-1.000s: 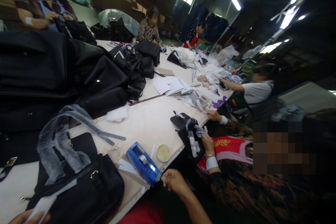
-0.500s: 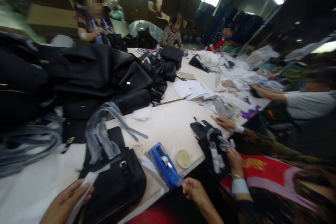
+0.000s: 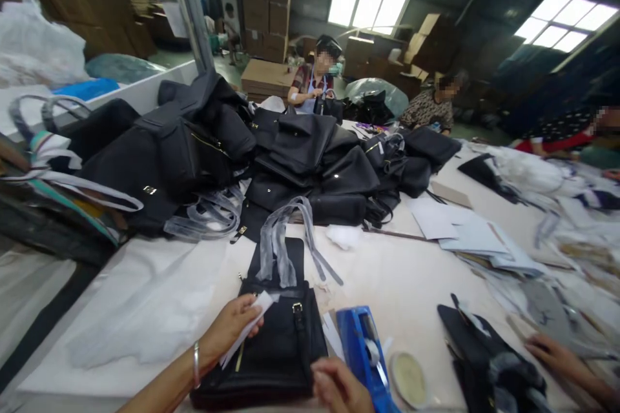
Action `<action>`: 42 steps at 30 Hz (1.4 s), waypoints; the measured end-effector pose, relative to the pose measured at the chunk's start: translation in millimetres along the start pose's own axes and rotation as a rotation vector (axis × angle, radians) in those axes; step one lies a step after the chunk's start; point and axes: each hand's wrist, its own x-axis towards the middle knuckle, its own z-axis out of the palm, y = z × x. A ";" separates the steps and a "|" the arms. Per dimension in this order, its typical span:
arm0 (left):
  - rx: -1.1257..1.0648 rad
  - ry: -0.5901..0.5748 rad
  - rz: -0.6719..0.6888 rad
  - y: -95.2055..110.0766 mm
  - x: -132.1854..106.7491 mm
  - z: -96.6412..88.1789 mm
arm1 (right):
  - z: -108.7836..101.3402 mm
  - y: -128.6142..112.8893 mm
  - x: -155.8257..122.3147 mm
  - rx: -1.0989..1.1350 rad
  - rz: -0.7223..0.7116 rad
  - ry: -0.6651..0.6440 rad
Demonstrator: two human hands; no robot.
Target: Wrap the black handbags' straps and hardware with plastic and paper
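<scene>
Cluttered table [image 3: 397,271]: left grip [image 3: 231,328] pinches paper slip [image 3: 252,322] over black bag [image 3: 281,361]; right grip [image 3: 339,390] unclear beside tape dispenser [image 3: 357,342].

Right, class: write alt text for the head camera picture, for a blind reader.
A person's left hand holds a white paper strip over a black bag on a table; the right hand is beside a blue tape dispenser. More black bags lie piled behind.

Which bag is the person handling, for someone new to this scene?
A heap of black bags sits on the long white table. One black bag lies apart at the near edge, beside the blue tape dispenser; the left hand holds a white slip on it.
</scene>
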 end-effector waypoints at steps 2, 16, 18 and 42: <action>0.025 -0.016 0.011 -3.1 3.4 -1.5 | 23.6 -30.6 23.2 0.017 -0.121 -0.042; -0.074 -0.015 0.035 5.6 1.9 -7.7 | 62.0 -71.5 108.8 -0.215 -0.357 -0.120; -0.114 -0.031 0.019 7.6 3.1 -9.5 | 61.6 -68.1 116.6 -0.095 -0.255 -0.170; -0.209 0.084 0.038 -10.7 19.3 -2.6 | 82.0 -60.9 144.5 -0.081 -0.293 -0.324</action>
